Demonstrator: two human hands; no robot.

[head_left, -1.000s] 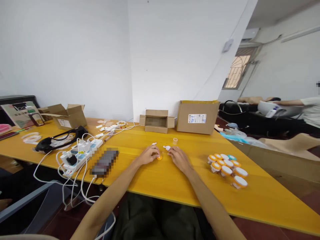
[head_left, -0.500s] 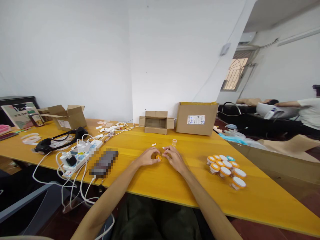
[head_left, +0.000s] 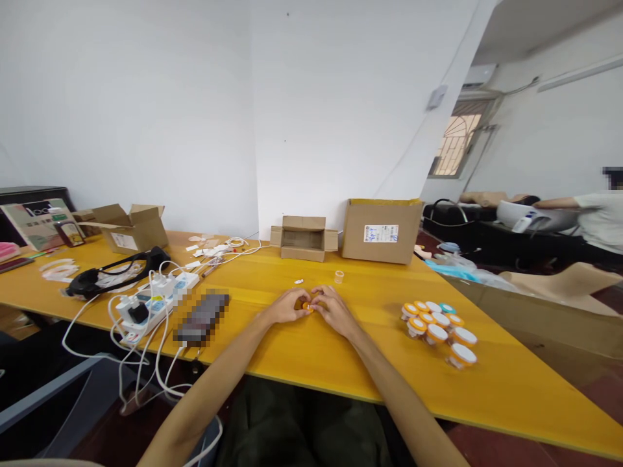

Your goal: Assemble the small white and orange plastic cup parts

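Note:
My left hand [head_left: 291, 306] is closed around a small orange lid [head_left: 306, 306] low over the table. From the other side my right hand [head_left: 333, 310] meets it, fingertips pinched at the lid's rim and partly covering it. A tiny white spot shows on the lid; what it is stays too small to tell. Just beyond my left hand lies a small white piece [head_left: 298, 281]. Behind my right hand stands a short clear jar [head_left: 339, 277] without a lid. To the right, several small clear jars with orange lids [head_left: 437, 333] are grouped, one with a teal lid [head_left: 446, 308].
An open cardboard box [head_left: 303, 253] and a larger closed carton [head_left: 379, 237] stand along the wall. On the left are a phone [head_left: 202, 318], a power strip [head_left: 165, 301] with loose cables, and a black headset [head_left: 87, 284]. Another person [head_left: 601, 214] is at the far right.
My right hand has moved left, its fingertips now at the orange lid. A small white bit near those fingertips is no longer visible. My left hand has stayed in place.

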